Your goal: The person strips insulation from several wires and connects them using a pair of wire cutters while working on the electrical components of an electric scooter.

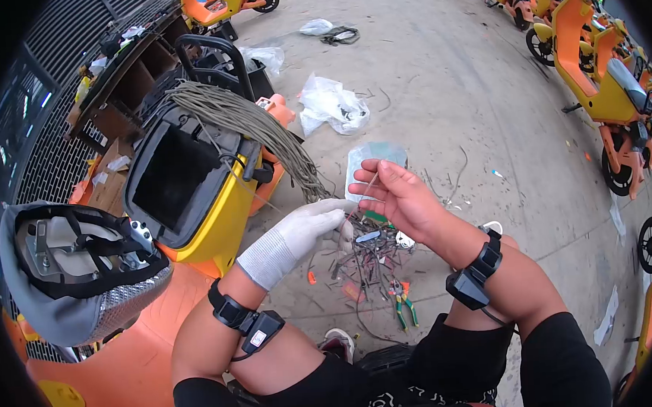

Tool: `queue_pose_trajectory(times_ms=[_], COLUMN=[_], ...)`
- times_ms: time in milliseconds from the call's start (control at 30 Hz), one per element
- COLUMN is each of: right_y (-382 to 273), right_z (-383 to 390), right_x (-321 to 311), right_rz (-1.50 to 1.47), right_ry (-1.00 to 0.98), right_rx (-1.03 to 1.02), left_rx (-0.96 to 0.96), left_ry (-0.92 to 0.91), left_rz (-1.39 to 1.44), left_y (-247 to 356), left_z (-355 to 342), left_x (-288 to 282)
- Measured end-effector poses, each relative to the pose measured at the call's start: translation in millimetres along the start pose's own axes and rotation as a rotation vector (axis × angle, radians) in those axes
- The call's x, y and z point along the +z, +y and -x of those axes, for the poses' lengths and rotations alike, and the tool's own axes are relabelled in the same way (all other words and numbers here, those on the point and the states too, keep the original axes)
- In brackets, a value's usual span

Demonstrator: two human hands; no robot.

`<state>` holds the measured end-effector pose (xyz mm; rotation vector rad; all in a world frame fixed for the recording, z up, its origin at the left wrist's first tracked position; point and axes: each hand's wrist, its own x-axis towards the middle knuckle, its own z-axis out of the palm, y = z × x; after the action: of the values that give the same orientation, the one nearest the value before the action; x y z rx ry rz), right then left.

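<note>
My left hand (298,233) wears a white knit glove, and its fingertips are closed on a thin reddish wire (350,216). Bare and palm up, my right hand (409,198) pinches the wire's upper end between thumb and forefinger, its other fingers loosely curled. The wire spans the short gap between both hands. Below them on the floor lies a scattered pile of dark cable scraps (378,264). Pliers with green and yellow handles (401,303) rest at its near side. A small blue object (368,237) and a pale blue bag (355,164) are partly behind my hands.
At left stands a yellow-and-black bin (230,228) with a thick bundle of grey cable (242,111) draped over it. An upturned grey thing with black straps (85,289) sits on an orange seat (140,342). White plastic bags (331,105) lie ahead; yellow-orange scooters (583,76) line the right.
</note>
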<state>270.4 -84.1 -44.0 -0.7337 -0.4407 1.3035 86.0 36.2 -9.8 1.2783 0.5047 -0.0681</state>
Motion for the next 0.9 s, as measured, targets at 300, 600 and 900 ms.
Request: queue_pose_trajectory(times_ms=[300, 600, 900], right_y=[14.6, 17.1, -19.6], right_z=[13.9, 2.7, -16.4], right_x=[7.0, -2.5, -28.8], right_rz=[0.466, 0.165, -0.041], right_ry=[-0.245, 0.019, 0.256], right_rx=[-0.01, 0.071, -0.092], left_rx=[-0.022, -0.097, -0.118], left_ry=[0.151, 0.23, 0.303], left_rz=[-0.085, -0.293, -0.359], left_y=[8.9, 16.7, 13.9], left_z=[8.6, 10.7, 19.4], left_x=[7.4, 22.3, 0.5])
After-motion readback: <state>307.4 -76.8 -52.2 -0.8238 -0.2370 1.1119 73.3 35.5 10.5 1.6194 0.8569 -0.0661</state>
